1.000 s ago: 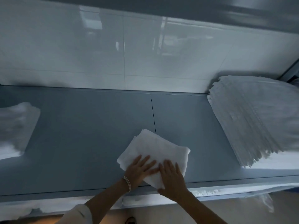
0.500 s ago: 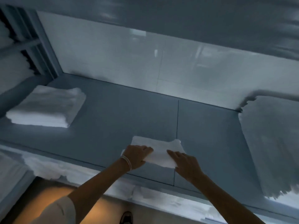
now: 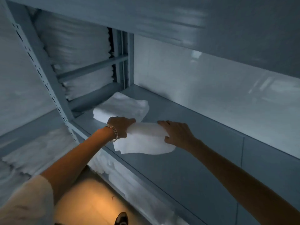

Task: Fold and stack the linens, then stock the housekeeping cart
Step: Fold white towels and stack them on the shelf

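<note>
- One folded cloth (image 3: pixel 142 140) hangs between my hands above the shelf (image 3: pixel 203 159), just beside the stack (image 3: pixel 121 108).
- Left hand (image 3: pixel 120 127) and right hand (image 3: pixel 177 133) fingers both pinch its ends.
- I judge the loose lower layers could unfold if my grip slackens.

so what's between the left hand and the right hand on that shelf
In the head view, only the folded white cloth spans the gap: the left hand grips one end, the right hand holds the other.
</note>
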Available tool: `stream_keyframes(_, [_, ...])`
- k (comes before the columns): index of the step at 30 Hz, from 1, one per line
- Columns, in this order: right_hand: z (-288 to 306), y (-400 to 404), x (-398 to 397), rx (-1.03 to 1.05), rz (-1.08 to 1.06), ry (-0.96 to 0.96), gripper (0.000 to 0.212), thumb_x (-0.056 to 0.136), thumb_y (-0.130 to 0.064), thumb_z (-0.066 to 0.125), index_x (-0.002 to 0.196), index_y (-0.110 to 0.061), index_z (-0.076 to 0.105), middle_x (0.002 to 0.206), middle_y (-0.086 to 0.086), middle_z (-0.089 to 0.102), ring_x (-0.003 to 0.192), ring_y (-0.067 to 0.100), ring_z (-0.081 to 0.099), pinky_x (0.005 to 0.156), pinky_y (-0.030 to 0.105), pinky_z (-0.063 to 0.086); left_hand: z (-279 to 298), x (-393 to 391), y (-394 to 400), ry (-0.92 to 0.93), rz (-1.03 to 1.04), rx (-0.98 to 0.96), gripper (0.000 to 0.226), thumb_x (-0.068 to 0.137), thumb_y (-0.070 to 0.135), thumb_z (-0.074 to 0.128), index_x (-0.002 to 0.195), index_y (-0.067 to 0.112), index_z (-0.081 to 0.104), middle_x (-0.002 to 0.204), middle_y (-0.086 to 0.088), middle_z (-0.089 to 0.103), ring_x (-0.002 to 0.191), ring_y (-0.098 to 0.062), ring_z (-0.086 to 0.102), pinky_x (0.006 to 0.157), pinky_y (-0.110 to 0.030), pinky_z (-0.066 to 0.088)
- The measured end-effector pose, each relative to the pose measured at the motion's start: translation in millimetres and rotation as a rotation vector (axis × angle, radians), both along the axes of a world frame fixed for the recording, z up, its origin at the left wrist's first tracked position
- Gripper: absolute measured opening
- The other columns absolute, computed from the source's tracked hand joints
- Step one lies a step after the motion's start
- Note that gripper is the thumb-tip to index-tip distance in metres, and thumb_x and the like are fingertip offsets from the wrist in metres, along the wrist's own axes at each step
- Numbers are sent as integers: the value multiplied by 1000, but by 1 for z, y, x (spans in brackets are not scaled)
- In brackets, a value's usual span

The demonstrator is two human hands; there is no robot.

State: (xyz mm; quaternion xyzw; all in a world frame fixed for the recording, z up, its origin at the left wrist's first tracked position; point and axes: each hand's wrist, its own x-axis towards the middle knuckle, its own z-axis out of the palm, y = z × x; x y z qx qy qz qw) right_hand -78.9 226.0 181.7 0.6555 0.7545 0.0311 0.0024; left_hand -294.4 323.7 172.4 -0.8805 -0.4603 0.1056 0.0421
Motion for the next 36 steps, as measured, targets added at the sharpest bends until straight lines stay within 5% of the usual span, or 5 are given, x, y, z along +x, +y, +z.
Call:
stream_keyframes(11, [37, 227, -74, 799, 4, -116, 39, 70, -4, 48, 102, -13, 68, 91, 6, 69, 72, 25, 65, 60, 27, 48, 48, -67, 232, -455, -212, 661, 43, 58, -3, 72, 99, 9, 71, 88, -11, 73, 74, -28, 70, 63, -36, 57])
stream_keyframes(24, [-170, 250, -110, 229, -68, -154, 39, 73, -13, 42, 107, -20, 61, 96, 8, 72, 81, 27, 71, 62, 27, 53, -157, -94, 287, -248, -439, 379, 69, 100, 4, 2, 106, 19, 69, 99, -4, 73, 86, -23, 71, 76, -42, 57])
stream_keyframes(29, [-170, 231, -122, 288, -162, -150, 42, 76, -8, 41, 116, -14, 55, 102, 11, 71, 88, 30, 70, 66, 33, 54, -147, -95, 290, -184, -516, 413, 31, 91, 6, 56, 115, 24, 65, 111, -3, 70, 102, -24, 67, 102, -48, 40])
stream_keyframes(32, [-190, 219, -145, 155, -227, -92, 56, 67, -13, 64, 120, -6, 45, 108, 24, 67, 93, 42, 66, 72, 42, 55, -174, -103, 292, -31, -413, 166, 112, 25, 20, 95, 128, 27, 49, 121, 0, 65, 107, -21, 65, 101, -48, 41])
stream_keyframes(36, [-191, 212, -163, 101, -204, -20, 114, 31, -24, 86, 132, 0, 39, 129, 30, 53, 116, 54, 48, 99, 64, 35, -162, -104, 274, -21, -308, 85, 108, 52, 30, 89, 145, 25, 34, 150, -5, 36, 136, -28, 38, 109, -51, 24])
